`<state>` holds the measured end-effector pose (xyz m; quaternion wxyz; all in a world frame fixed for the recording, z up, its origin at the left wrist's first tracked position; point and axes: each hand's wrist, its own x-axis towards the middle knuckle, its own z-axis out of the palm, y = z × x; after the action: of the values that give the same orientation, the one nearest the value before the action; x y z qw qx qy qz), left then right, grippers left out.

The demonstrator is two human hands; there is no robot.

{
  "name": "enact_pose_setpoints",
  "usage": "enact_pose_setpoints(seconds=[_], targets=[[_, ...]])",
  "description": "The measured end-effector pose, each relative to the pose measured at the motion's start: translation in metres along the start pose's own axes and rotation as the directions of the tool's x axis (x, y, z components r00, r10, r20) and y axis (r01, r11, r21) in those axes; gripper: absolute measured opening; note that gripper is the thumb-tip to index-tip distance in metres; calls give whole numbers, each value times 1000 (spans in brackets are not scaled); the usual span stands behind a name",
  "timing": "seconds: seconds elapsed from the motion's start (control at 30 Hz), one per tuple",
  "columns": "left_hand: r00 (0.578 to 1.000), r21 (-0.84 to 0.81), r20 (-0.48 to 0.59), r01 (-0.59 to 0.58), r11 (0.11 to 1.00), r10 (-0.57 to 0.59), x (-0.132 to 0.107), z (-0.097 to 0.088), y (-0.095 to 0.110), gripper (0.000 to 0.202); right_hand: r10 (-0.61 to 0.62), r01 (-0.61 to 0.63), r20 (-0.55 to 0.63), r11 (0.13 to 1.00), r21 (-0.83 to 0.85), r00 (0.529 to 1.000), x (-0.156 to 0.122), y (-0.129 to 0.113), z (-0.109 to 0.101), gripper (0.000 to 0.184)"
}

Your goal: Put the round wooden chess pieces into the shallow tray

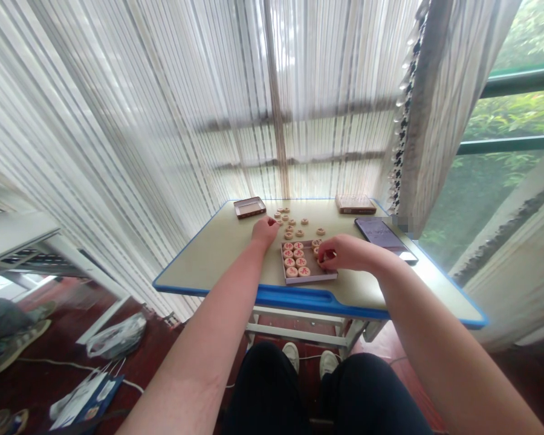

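My right hand [342,252] reaches into the right side of a shallow box tray [310,278], its fingers closed on a xiangqi piece [321,264] that they partly hide. Two columns of round wooden pieces with red characters [301,262] fill the tray's left side. At its far right corner more pieces [316,243] lie, partly behind my right fingers. Beyond the tray, my left hand [265,231] rests low over the table, fingers pinched at a piece [280,223] by the fingertips. Several loose pieces [300,233] are scattered right of that hand.
An open box lid [249,207] lies at the table's back left. A closed flat box [356,204] sits at the back right, with a phone-like tablet [384,237] nearer me. The table [208,254] has a blue rim. Striped curtains [326,72] hang behind it.
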<state>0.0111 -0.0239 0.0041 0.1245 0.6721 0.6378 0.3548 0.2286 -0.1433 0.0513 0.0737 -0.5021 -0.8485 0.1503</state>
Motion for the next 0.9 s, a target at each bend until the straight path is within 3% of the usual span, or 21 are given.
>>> enact_pose_setpoints(seconds=[0.17, 0.27, 0.33, 0.4, 0.47, 0.67, 0.9], targets=[[1000, -4, 1, -4, 1000, 4, 0, 0, -1, 20, 22, -22, -4, 999, 40, 1000, -3, -2, -4, 19], [1000, -6, -4, -18, 1000, 18, 1, 1, -2, 21, 43, -36, -122, 997, 63, 992, -3, 1, -8, 24], [1000, -5, -6, -25, 1000, 25, 1, 1, -3, 21, 70, -60, -276, 997, 44, 959, 1, 7, -8, 26], [1000, -7, 0, -30, 1000, 30, 1, 1, -3, 22, 98, -104, -431, 995, 10, 897, 7, 16, -5, 26], [999, -15, 18, -35, 999, 35, 0, 0, -2, 22, 124, -150, -514, 989, -10, 849, 15, 27, 0, 27], [992, -36, 75, -101, 994, 103, -4, -1, 1, 25, 142, -160, -540, 987, 15, 830, 33, 53, 18, 36], [953, -31, 100, -286, 958, 287, -5, 3, 3, 28, 99, -62, -477, 994, 93, 874, 45, 60, 26, 36]])
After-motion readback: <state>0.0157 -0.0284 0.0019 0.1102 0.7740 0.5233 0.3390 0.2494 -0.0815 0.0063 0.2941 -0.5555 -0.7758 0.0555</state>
